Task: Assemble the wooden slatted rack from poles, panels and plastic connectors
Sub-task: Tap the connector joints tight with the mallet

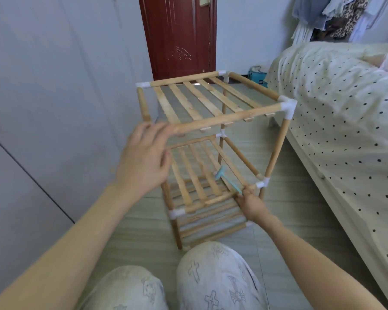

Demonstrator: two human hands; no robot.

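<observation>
- The bed (336, 121), under a cream spotted cover, runs along the right side of the floor (285, 211).
- A dark red door (177, 34) stands at the far wall, with clothes (343, 16) hanging at the far right corner.
- The wooden slatted rack (211, 139) stands upright on the floor between the white wall panels on the left and the bed, just in front of the person's knees (215, 274); three slatted tiers show, joined at the corners by white plastic connectors (287, 107).
- The left hand (143, 157) lies over the near left corner of the top tier, fingers curled loosely onto the front pole (226, 120); the corner joint is hidden beneath it.
- The right hand (250, 203) is closed on the handle of a small light blue hammer (227, 179) at the near right corner of the middle tier, the hammer's head lying over the slats.
</observation>
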